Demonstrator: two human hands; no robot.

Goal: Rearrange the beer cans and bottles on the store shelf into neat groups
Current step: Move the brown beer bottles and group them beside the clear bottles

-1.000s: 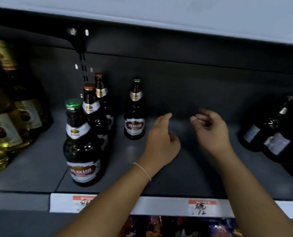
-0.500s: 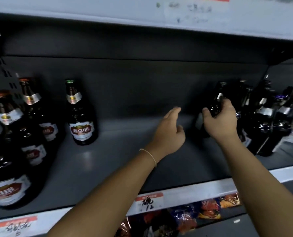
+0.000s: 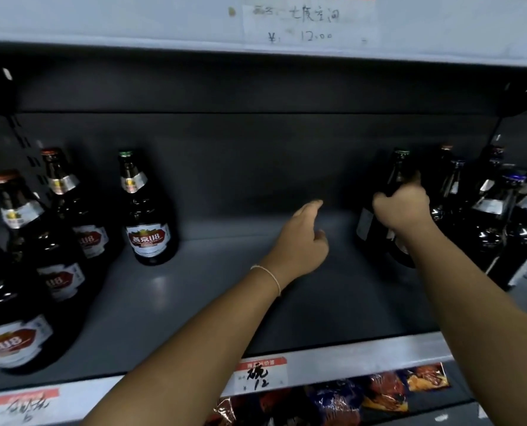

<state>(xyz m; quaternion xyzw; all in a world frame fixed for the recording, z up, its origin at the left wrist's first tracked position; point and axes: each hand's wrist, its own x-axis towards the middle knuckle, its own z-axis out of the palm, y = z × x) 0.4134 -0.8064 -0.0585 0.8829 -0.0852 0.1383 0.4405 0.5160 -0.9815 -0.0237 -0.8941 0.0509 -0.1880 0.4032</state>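
My right hand (image 3: 402,207) grips the neck of a dark beer bottle with a green cap (image 3: 376,219) at the left edge of a cluster of dark bottles (image 3: 498,216) on the right of the shelf. My left hand (image 3: 302,241) hovers over the middle of the grey shelf (image 3: 225,296), fingers relaxed and holding nothing. A green-capped U8 bottle (image 3: 146,216) stands alone left of centre. Further left stand red-capped U8 bottles (image 3: 62,216) in a row running toward me, the nearest one (image 3: 13,327) cut off by the frame edge.
The shelf above (image 3: 256,26) hangs low over the bottle tops and carries a handwritten price tag. Price labels (image 3: 260,375) sit on the front rail. Snack packets (image 3: 379,392) lie on the shelf below. Bare shelf floor lies between the two bottle groups.
The view swung right, away from the left bottles. My right hand reached the right cluster and closed round the green-capped bottle's neck. My left hand stayed over the middle of the shelf.
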